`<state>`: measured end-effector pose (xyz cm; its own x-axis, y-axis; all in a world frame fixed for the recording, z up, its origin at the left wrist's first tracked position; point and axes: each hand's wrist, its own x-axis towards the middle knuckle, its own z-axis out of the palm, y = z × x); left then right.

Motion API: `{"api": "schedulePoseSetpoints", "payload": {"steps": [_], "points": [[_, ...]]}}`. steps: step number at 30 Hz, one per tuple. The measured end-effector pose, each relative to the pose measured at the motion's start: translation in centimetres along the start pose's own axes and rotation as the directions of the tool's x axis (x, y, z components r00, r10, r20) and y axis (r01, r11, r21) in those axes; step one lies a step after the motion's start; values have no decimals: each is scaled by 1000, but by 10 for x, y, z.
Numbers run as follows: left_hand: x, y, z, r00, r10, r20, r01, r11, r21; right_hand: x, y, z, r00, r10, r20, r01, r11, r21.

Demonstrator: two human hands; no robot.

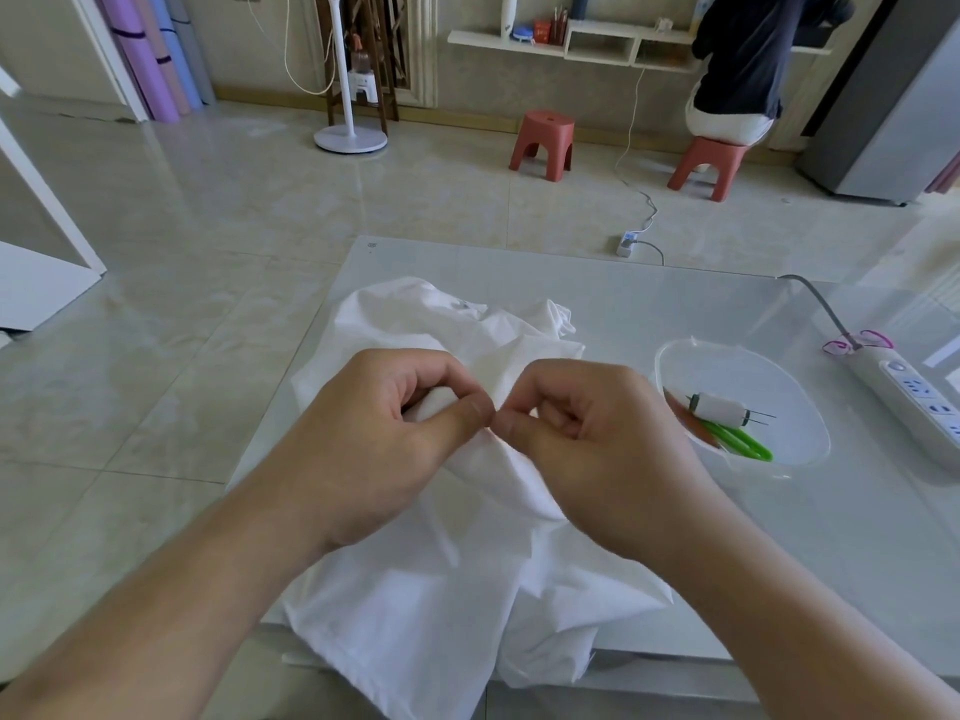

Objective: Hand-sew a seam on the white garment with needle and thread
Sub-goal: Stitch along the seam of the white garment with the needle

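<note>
Two hands: both work at one spot on the white garment point(467, 589), thumbs nearly tip to tip.
Left hand point(374, 439): fingers curled, thumb and forefinger pinching a fold of the cloth and bunching it up into the palm.
Right hand point(587, 449): fingers curled with thumb pressed to fingertips, a pinch right at the cloth. Whether it holds a needle cannot be told — none shows, nor any thread.
Garment: rumpled on the glass table point(675, 314), its near edge hanging over the table's front; the fold being worked is raised off the surface between the hands.
Clear dish point(795, 387): to the right, well apart from the hands, holding a white spool point(719, 409) with what look like needles stuck through it, and green-handled snips point(743, 441).
Power strip point(914, 397): at the far right edge of the table.
Step in hand: most likely forming or setting a stitch at the pinched fold.
Doing it well: keep the two layers aligned and taut in the left pinch, so that the stitch catches both.
Thread: draw it snug but not hard — this thin cloth would pucker.
Caution: fingertips sit very close together, so a needle point should be steered away from the left thumb.
</note>
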<state>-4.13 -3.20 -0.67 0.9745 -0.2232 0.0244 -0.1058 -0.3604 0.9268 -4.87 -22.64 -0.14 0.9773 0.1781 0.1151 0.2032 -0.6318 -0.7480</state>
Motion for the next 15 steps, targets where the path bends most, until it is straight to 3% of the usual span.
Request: {"api": "schedulePoseSetpoints", "payload": {"steps": [4,8,10,13,15], "points": [[0,1,-1,999,-16,-30,16,1000,1,10,10,-11,978,182,-103,-180,983,24],[-1,2,0,999,-24,-40,24,999,20,15,25,-14,949,257,-184,-296,927,-229],[-1,2,0,999,-29,-38,29,1000,9,11,20,-15,967,207,-149,-238,940,-242],[-1,2,0,999,-30,-23,30,1000,-1,3,5,-15,996,83,32,-81,996,-49],[-1,1,1,1000,-20,-17,20,1000,12,0,-3,-10,998,-3,61,3,1000,3]]}}
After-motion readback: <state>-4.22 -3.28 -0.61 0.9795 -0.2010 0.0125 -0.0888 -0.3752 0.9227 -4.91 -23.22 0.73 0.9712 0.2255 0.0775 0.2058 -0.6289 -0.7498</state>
